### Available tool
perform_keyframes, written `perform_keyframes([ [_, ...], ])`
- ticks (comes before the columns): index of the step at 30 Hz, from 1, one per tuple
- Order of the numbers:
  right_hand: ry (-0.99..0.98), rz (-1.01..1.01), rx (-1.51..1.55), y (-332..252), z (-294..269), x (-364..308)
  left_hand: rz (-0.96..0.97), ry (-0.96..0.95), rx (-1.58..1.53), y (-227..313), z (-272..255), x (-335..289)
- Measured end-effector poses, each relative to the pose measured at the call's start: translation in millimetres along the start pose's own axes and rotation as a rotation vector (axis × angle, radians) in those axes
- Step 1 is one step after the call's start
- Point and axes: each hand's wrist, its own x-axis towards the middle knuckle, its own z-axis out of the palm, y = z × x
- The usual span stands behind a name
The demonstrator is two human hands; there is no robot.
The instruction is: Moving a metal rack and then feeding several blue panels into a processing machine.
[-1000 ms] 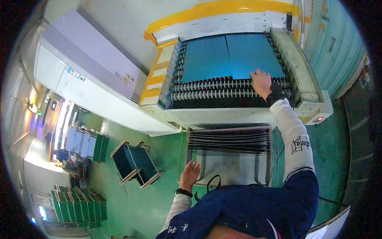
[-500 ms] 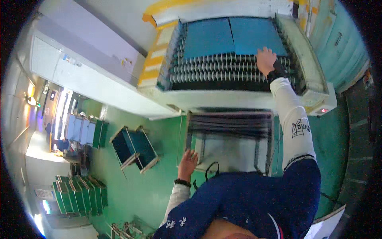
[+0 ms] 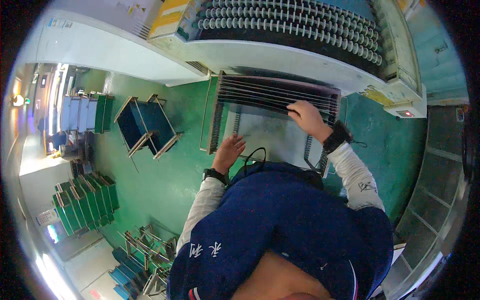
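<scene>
Here the right hand (image 3: 306, 119) is reaching across the rack (image 3: 216, 122), its fingers half bent at the edge of the dark panels (image 3: 267, 101); whether they are pinching an edge or merely touching one, the view isn't telling. The left hand (image 3: 230, 151) is hanging open near the rack's left side, gripping nothing. The panels are standing in a close row toward the rack's far end, just below the machine's white housing (image 3: 280, 54).

Risk is living in those narrow gaps: a sideways nudge could be knocking neighbouring panels together, and a slanted pull could be jamming one in its slots. Bare fingers along thin edges could be getting nicked, or smudging the faces. The loose black strap (image 3: 256, 156) could be snagging on the frame.

For texture, the panels are looking flat, thin and rigid, the rack's sides are showing comb-like teeth, and above, pale ringed rollers (image 3: 285, 26) are lining up in ribbed rows beside a smooth blue sheet (image 3: 347, 7).
</scene>
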Motion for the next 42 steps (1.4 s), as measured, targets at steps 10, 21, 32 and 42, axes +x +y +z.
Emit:
perform_keyframes([
  [10, -0.068, 0.073, -0.317, -3, 44, -47, -0.012, 0.011, 0.021, -18, -15, -5],
  [21, -0.073, 0.176, -0.405, 42, 77, -47, 0.045, 0.042, -0.019, -28, -18, -22],
  [32, -0.189, 0.132, -0.424, 23, 56, -37, 0.025, 0.006, -0.024, -33, -10, -23],
  [42, 0.15, -0.046, -0.457, -55, -52, -5, -0.05, -0.02, 0.075, -32, -2, -12],
])
